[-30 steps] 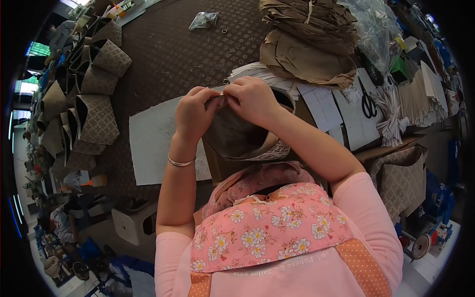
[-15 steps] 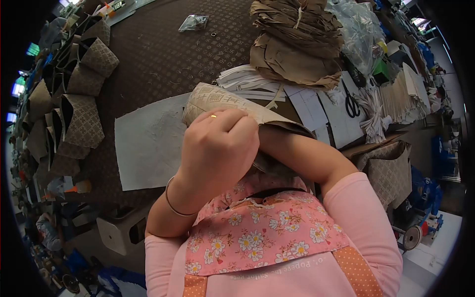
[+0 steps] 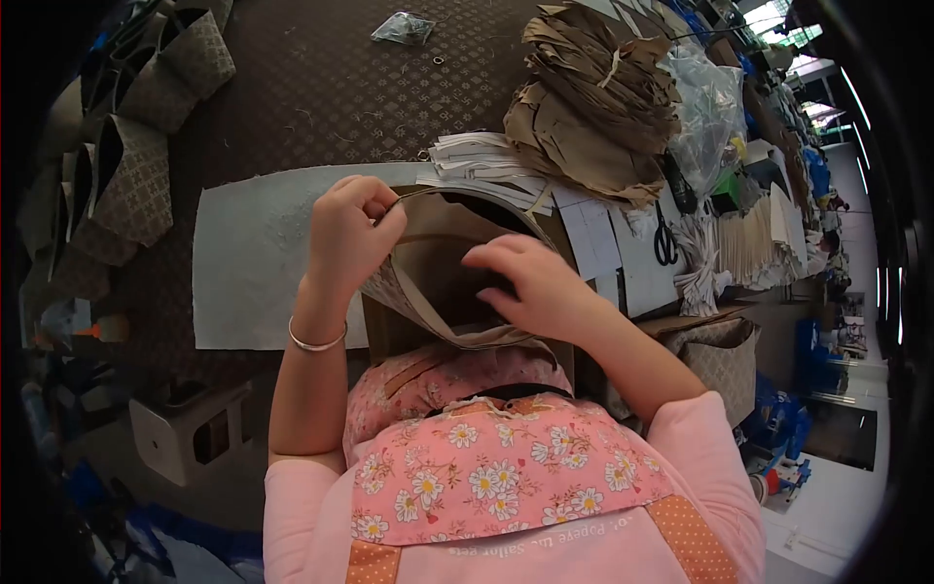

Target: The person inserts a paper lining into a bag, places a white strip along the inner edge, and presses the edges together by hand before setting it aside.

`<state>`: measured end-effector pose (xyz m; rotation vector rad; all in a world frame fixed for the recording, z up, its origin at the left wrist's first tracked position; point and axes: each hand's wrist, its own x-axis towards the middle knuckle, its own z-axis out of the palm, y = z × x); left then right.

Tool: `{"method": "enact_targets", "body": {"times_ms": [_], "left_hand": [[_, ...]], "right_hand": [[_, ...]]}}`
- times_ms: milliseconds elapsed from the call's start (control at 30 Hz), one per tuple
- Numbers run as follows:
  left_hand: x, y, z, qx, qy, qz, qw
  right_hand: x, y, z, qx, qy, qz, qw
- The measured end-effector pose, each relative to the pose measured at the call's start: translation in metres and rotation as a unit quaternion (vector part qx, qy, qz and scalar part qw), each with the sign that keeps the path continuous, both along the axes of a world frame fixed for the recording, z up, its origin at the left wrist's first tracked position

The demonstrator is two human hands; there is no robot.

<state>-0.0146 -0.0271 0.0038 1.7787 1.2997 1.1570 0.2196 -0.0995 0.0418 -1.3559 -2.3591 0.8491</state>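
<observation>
A brown fabric bag body [image 3: 425,282] stands in front of me with its round mouth facing up, and its plain brown lining shows inside. My left hand [image 3: 350,234] pinches the bag's rim at the upper left, thumb and fingers closed on the edge. Over the right part of the mouth is my right hand [image 3: 530,287], its fingers apart and reaching into the opening, holding nothing that I can see. Beneath the bag and to its left lies a pale grey sheet [image 3: 253,263].
Several patterned bag pieces [image 3: 136,185] stand at the left. Brown folded pieces [image 3: 593,117] are heaped at the back right, beside clear plastic [image 3: 705,97]. White strips [image 3: 477,156] lie behind the bag. Black scissors [image 3: 665,238] rest at the right. A small plastic packet [image 3: 403,29] lies farther back.
The bag has turned from lying over my right forearm to standing mouth up. My right hand has come out into view, and my left has gone from a fist on the bag to its rim.
</observation>
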Motion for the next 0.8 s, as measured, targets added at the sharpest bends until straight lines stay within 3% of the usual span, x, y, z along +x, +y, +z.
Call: {"method": "enact_targets", "body": {"times_ms": [33, 67, 133, 167, 233, 267, 333, 533, 800], "left_hand": [[-0.003, 0.004, -0.008, -0.044, -0.001, 0.009, 0.999], [-0.005, 0.007, -0.011, -0.047, -0.007, 0.017, 0.999], [-0.007, 0.014, -0.018, -0.081, -0.025, 0.021, 0.996], [-0.008, 0.018, -0.021, -0.085, -0.030, 0.027, 0.996], [-0.010, 0.029, -0.029, -0.029, -0.101, 0.043, 0.994], [-0.009, 0.033, -0.032, -0.030, -0.104, 0.047, 0.993], [-0.006, 0.041, -0.038, -0.097, -0.263, 0.017, 0.960], [0.000, 0.039, -0.032, -0.153, -0.203, -0.034, 0.967], [-0.001, 0.042, -0.036, -0.153, -0.194, -0.015, 0.969]], "right_hand": [[0.006, -0.004, 0.006, 0.118, -0.050, -0.066, 0.990], [0.016, -0.006, 0.003, 0.115, -0.055, -0.057, 0.990], [0.038, -0.010, -0.011, 0.117, -0.074, -0.172, 0.975], [0.045, -0.013, -0.012, 0.115, -0.078, -0.164, 0.977], [0.054, -0.019, -0.011, 0.004, -0.048, -0.274, 0.960], [0.058, -0.021, -0.012, 0.004, -0.052, -0.270, 0.961], [0.066, -0.023, -0.014, -0.015, -0.022, -0.281, 0.959], [0.057, -0.002, -0.008, 0.010, -0.061, -0.253, 0.965], [0.058, 0.031, -0.014, 0.021, -0.080, -0.223, 0.971]]}}
